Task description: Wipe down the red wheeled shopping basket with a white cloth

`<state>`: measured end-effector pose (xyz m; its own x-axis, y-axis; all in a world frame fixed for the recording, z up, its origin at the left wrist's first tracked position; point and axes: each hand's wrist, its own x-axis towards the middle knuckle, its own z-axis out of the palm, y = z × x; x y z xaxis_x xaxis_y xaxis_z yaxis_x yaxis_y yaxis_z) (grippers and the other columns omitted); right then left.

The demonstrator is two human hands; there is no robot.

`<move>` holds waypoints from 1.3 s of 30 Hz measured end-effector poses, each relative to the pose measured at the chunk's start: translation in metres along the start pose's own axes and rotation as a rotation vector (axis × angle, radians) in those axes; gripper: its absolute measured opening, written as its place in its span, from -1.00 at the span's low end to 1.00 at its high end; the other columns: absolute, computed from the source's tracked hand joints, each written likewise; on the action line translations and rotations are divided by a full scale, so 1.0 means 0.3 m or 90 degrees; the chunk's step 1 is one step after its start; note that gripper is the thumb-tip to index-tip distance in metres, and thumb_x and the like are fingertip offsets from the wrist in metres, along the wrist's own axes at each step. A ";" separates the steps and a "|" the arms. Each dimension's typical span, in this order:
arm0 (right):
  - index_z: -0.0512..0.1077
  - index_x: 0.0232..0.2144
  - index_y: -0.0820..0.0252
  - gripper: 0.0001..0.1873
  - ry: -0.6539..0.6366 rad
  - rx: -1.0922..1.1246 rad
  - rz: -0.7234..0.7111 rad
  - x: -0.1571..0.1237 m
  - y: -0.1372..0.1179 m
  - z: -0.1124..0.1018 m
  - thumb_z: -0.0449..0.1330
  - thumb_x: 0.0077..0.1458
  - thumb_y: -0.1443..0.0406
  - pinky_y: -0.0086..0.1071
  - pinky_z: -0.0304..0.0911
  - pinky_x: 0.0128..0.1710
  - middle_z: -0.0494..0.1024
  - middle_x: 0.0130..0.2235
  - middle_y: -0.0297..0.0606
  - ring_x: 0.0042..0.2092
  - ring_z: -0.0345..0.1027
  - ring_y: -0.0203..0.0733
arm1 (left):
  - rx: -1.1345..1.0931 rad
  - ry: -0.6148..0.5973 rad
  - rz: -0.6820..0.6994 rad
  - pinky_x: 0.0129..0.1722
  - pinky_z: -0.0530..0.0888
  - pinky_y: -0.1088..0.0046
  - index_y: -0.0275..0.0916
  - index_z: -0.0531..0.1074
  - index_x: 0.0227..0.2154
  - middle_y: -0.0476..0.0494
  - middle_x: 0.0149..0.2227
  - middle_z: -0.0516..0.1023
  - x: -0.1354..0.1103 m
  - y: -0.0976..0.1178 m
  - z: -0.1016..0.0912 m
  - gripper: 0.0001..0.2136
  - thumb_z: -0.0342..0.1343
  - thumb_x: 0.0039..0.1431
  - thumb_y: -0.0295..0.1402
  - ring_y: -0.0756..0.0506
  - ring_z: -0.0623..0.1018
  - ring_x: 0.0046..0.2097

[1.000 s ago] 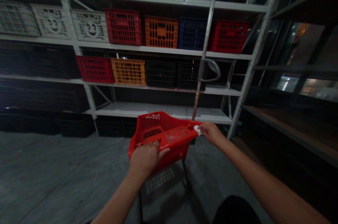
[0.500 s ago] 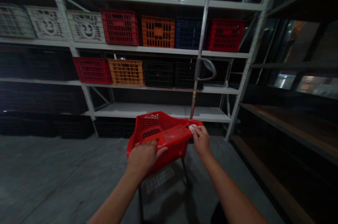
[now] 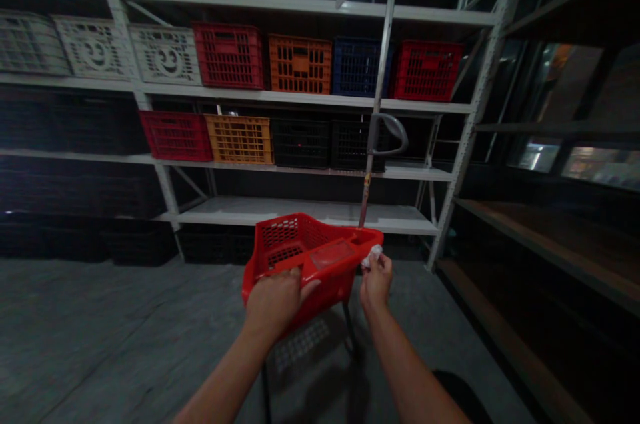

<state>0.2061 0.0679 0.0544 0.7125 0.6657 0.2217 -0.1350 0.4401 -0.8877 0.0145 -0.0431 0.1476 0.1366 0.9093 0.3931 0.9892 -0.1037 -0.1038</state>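
A red plastic basket (image 3: 305, 251) sits tilted on a thin black stand in front of me. My left hand (image 3: 276, 301) grips its near rim, fingers curled over the edge. My right hand (image 3: 376, 279) is closed on a small crumpled white cloth (image 3: 371, 255) and holds it against the basket's right corner. A metal pole (image 3: 374, 124) with a grey loop handle (image 3: 390, 133) rises just behind the basket.
White metal shelving (image 3: 280, 96) spans the back wall with white, red, orange, blue and black crates. A darker shelf unit (image 3: 560, 231) runs along the right. Black crates line the floor at left. The concrete floor (image 3: 100, 337) is grey.
My right hand has drawn back from the basket's far right corner toward its near right side, still holding the cloth. The left hand keeps its grip on the rim.
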 end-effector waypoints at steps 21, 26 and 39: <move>0.50 -0.40 0.32 -0.80 -0.967 -0.620 -0.162 0.249 -0.464 0.103 0.12 -0.11 0.37 -0.55 0.11 -0.50 0.49 -0.50 -0.33 -0.50 0.27 -0.37 | -0.005 -0.021 0.004 -0.36 0.36 0.26 -0.28 0.41 -0.31 -0.30 -0.43 0.51 -0.016 -0.047 -0.014 -0.46 -0.36 0.10 0.01 -0.23 0.51 -0.35; 0.48 -0.42 0.32 -0.83 -0.926 -0.722 -0.219 0.196 -0.422 0.195 0.10 -0.12 0.42 -0.58 0.03 -0.56 0.44 -0.54 -0.36 -0.54 0.20 -0.41 | -0.004 -0.030 -0.012 -0.35 0.36 0.30 -0.25 0.39 -0.27 -0.28 -0.40 0.51 -0.015 -0.063 -0.012 -0.48 -0.33 0.09 0.03 -0.20 0.51 -0.34; 0.49 -0.52 0.21 -0.74 -1.035 -0.894 -0.383 0.234 -0.480 0.170 0.10 -0.26 0.55 -0.57 0.10 -0.49 0.47 -0.56 -0.39 -0.48 0.30 -0.35 | -0.056 -0.088 0.011 -0.21 0.32 0.33 -0.18 0.38 -0.21 -0.24 -0.22 0.50 -0.033 -0.282 -0.008 -0.47 -0.24 0.02 0.10 -0.18 0.46 -0.19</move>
<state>0.2404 0.0818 0.2184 -0.6371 0.7615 -0.1191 0.7706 0.6326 -0.0770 -0.0703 -0.0442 0.1548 0.1515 0.9532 0.2616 0.9884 -0.1496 -0.0275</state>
